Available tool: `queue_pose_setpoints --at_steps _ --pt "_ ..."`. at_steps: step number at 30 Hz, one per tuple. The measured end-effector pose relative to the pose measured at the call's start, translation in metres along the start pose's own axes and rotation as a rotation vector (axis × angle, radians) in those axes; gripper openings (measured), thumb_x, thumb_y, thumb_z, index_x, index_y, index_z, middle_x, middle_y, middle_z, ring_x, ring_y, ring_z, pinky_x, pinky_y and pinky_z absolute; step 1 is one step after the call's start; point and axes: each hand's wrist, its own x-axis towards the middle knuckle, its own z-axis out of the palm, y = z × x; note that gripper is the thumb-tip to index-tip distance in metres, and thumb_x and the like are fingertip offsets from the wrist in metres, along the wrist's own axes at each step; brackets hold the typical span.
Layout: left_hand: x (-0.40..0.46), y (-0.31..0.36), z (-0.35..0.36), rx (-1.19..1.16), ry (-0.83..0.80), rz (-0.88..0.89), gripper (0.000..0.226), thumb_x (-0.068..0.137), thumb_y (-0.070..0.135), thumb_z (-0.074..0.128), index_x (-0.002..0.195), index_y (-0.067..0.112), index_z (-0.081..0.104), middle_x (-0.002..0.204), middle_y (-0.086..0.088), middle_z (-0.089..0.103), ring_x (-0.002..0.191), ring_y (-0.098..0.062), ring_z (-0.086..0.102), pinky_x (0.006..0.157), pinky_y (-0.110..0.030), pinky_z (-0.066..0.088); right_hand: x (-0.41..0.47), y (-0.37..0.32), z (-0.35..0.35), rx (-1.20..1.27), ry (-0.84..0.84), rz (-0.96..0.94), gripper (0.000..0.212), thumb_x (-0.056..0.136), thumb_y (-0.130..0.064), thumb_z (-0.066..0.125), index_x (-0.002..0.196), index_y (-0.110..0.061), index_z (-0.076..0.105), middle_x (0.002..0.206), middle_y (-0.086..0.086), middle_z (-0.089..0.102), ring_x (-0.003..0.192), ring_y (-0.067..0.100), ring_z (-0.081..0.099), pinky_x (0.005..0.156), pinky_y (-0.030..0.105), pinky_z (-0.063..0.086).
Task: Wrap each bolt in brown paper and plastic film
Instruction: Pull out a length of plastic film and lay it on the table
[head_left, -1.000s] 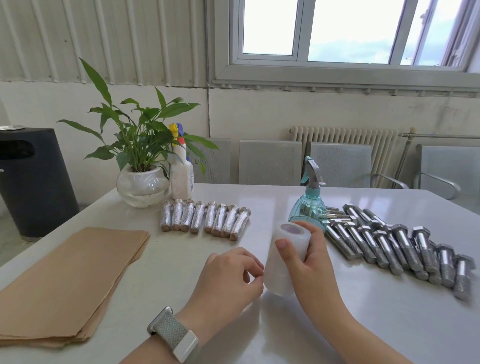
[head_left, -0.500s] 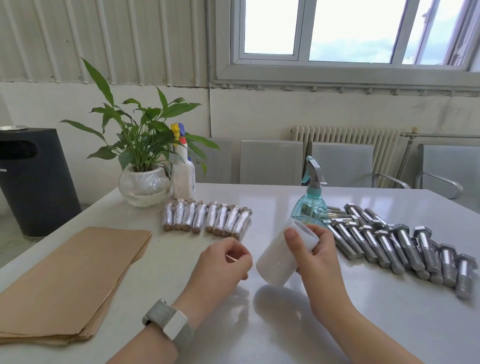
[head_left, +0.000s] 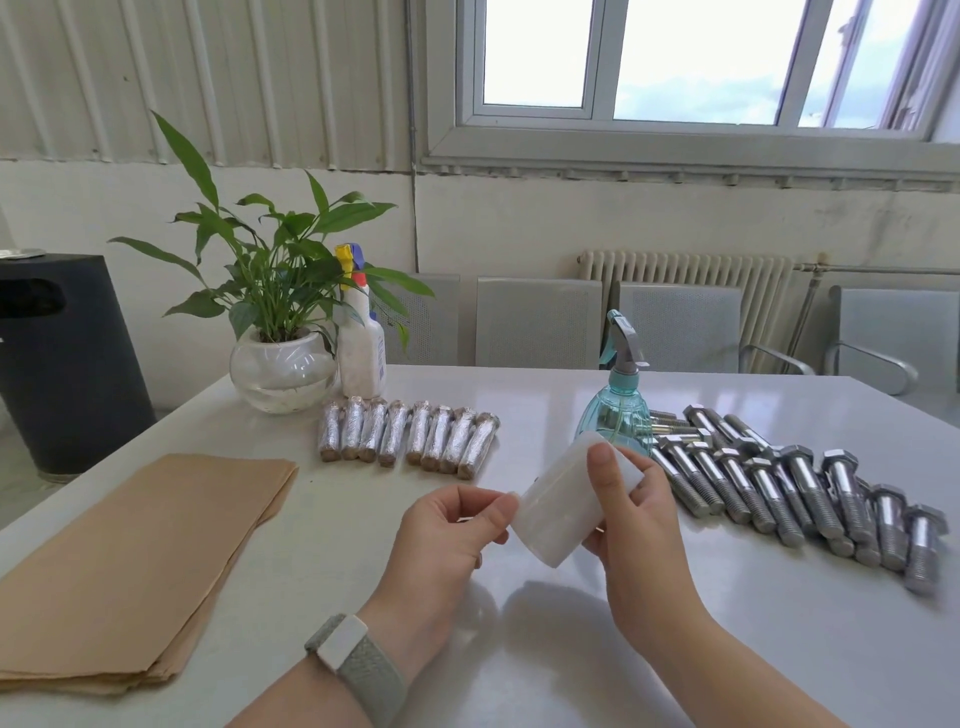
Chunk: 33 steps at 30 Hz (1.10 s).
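The roll of plastic film is held tilted above the surface, gripped by the right hand with its thumb across the top. The left hand pinches at the roll's lower left edge. Bare bolts lie right, wrapped bolts behind, brown paper left.

Right hand grips film roll, roll tilted, lifted off desk. Left hand pinches at roll's near edge with thumb and forefinger. Brown paper stack flat at desk left. Row of wrapped bolts beyond hands, lying side by side. Bare bolts in loose rows at right. Teal spray bottle upright behind roll. Potted plant at far left corner, white bottle just beside it.
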Motion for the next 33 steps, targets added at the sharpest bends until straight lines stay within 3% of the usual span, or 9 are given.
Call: queue_pose_setpoints --at_steps 5,9,12,14,17,19,24,29,33 --pt "0.001 0.002 -0.004 0.046 -0.026 -0.015 0.014 0.085 0.024 0.073 0.077 0.013 0.074 0.063 0.004 0.061 0.053 -0.011 0.046 0.052 -0.018 0.041 -0.002 0.001 0.002 0.029 -0.022 -0.005 0.072 0.059 -0.062 0.081 0.114 -0.025 0.054 0.107 0.002 0.066 0.093 0.015 0.069 0.067 0.027 0.057" --pt "0.005 0.001 -0.003 0.270 0.032 0.093 0.015 0.096 0.028 0.060 0.087 0.018 0.067 0.068 0.017 0.061 0.056 0.004 0.051 0.058 -0.009 0.040 -0.001 0.003 0.003 0.047 -0.032 0.023 0.080 0.051 -0.060 0.086 0.113 -0.023 0.053 0.112 0.005 0.064 0.091 0.012 0.070 0.069 0.029 0.058" --pt "0.006 0.004 -0.005 0.368 0.100 0.226 0.011 0.099 0.024 0.054 0.089 0.021 0.059 0.084 0.010 0.066 0.075 -0.003 0.058 0.066 -0.013 0.041 -0.001 0.006 0.004 0.029 -0.068 0.081 0.084 0.045 -0.055 0.091 0.114 -0.024 0.053 0.115 0.006 0.064 0.096 0.016 0.069 0.082 0.041 0.059" --pt "0.006 0.007 -0.010 0.462 0.154 0.354 0.013 0.099 0.021 0.053 0.087 0.025 0.053 0.085 0.008 0.066 0.077 0.000 0.058 0.066 -0.010 0.041 -0.004 0.007 0.003 -0.073 -0.140 0.111 0.076 0.046 -0.056 0.086 0.112 -0.030 0.057 0.110 0.008 0.068 0.095 0.021 0.069 0.091 0.046 0.055" --pt "0.009 0.013 -0.017 0.567 0.188 0.495 0.018 0.099 0.019 0.053 0.085 0.029 0.049 0.079 0.007 0.062 0.076 -0.001 0.055 0.063 -0.006 0.038 -0.009 0.004 0.001 -0.264 -0.287 0.106 0.054 0.055 -0.057 0.080 0.104 -0.041 0.065 0.089 0.016 0.064 0.084 0.026 0.066 0.077 0.030 0.049" --pt "0.010 0.015 -0.021 0.603 0.158 0.556 0.019 0.099 0.018 0.053 0.085 0.029 0.047 0.078 0.008 0.062 0.076 -0.002 0.056 0.064 -0.006 0.038 -0.009 0.001 0.001 -0.382 -0.382 0.112 0.041 0.063 -0.049 0.078 0.102 -0.040 0.069 0.082 0.007 0.063 0.078 0.017 0.064 0.066 0.020 0.046" --pt "0.010 0.018 -0.029 0.750 -0.039 0.700 0.018 0.100 0.017 0.050 0.088 0.029 0.045 0.079 0.007 0.059 0.078 -0.006 0.059 0.069 -0.014 0.042 -0.007 -0.007 0.001 -0.486 -0.604 0.237 0.035 0.064 -0.041 0.078 0.090 -0.020 0.067 0.082 -0.004 0.065 0.080 0.012 0.061 0.079 0.030 0.042" --pt "0.010 0.019 -0.034 0.775 -0.108 0.742 0.014 0.101 0.020 0.049 0.091 0.030 0.045 0.080 0.008 0.059 0.079 -0.004 0.062 0.070 -0.012 0.042 -0.003 -0.017 -0.009 -0.483 -0.678 0.252 0.023 0.072 -0.037 0.079 0.075 -0.020 0.064 0.075 -0.001 0.058 0.067 0.010 0.050 0.063 0.022 0.038" --pt "0.011 0.019 -0.036 0.794 -0.114 0.681 0.016 0.101 0.024 0.047 0.090 0.035 0.043 0.085 0.011 0.056 0.075 -0.006 0.065 0.069 -0.019 0.045 0.000 -0.018 -0.013 -0.532 -0.704 0.158 0.018 0.092 -0.024 0.069 0.077 -0.017 0.062 0.070 0.001 0.061 0.065 0.012 0.054 0.062 0.026 0.042"
